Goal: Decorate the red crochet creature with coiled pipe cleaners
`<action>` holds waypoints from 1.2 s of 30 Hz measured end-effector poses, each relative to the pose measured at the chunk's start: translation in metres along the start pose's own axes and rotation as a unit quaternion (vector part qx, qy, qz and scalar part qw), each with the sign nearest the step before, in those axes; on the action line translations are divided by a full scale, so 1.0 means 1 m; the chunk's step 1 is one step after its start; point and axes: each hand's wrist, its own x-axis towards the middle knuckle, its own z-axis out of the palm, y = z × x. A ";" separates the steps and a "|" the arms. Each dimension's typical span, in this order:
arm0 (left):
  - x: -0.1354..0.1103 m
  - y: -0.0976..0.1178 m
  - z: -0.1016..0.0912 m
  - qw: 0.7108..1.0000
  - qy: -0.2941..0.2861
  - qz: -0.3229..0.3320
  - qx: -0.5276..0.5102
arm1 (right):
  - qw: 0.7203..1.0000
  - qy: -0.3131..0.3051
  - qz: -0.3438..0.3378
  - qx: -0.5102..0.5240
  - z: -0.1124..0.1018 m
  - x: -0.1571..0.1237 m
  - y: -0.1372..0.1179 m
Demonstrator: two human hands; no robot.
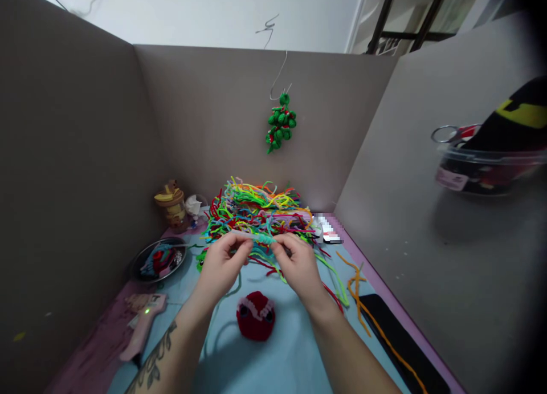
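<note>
Between my two hands a turquoise strand of yarn (pixel 265 239), partly coiled, is stretched above the table. My left hand (pixel 226 257) pinches its left end, where a pale, thin length shows; whether that is yarn or a stick I cannot tell. The fingers of my right hand (pixel 296 262) are closed on the right end. Below them, on the blue mat, sits a dark red crocheted piece (pixel 256 320) with a pink wavy strip and two dark round spots. Just behind my hands lies a heap of many-coloured yarn pieces (pixel 256 206).
At the left are a pink glue gun (pixel 145 325) with a lit green light, a dark bowl (pixel 139 265) of crocheted pieces, and a brown lidded cup (pixel 173 208). Orange yarn (pixel 356 285) crosses a black slab (pixel 401 342) at the right. A green crocheted bundle (pixel 281 123) hangs behind.
</note>
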 end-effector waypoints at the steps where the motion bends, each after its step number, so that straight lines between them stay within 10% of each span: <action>1: 0.000 0.000 0.001 1.000 0.003 0.001 -0.001 | 1.000 0.008 -0.006 -0.006 0.001 0.000 0.000; 14: -0.002 -0.002 0.005 0.990 0.098 0.058 0.080 | 0.992 0.040 -0.070 -0.095 0.010 -0.010 -0.005; 27: -0.001 -0.003 0.009 0.998 0.051 -0.028 -0.028 | 0.973 0.098 -0.125 -0.167 0.015 -0.015 -0.004; 36: -0.003 0.000 0.005 0.998 0.025 0.058 0.001 | 0.996 -0.085 -0.019 0.026 0.003 -0.007 -0.006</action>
